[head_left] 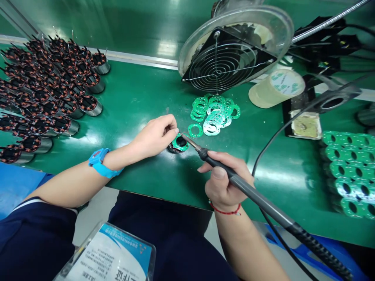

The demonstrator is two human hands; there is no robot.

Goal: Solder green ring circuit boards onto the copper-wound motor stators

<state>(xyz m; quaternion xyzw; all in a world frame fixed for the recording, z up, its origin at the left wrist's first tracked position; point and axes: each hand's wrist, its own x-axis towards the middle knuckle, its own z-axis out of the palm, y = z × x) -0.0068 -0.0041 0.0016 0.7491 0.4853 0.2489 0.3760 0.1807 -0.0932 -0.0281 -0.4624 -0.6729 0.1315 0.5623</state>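
My right hand (pixel 224 183) is closed round a grey soldering iron (pixel 249 193); its tip touches a green ring board on a small motor stator (pixel 178 143) standing on the green bench. My left hand (pixel 156 134) is pinched just left of that stator, fingertips at its top edge; what the fingers pinch is too thin to make out. A blue wristband (pixel 101 163) is on my left wrist and a red string (pixel 225 210) on my right.
A pile of loose green ring boards (pixel 213 113) lies beyond the stator. Rows of wound stators (pixel 49 89) fill the left. Stators capped with green boards (pixel 348 171) sit at the right. A fume fan (pixel 225 62), a tape roll (pixel 277 88) and a sponge tray (pixel 306 125) stand behind.
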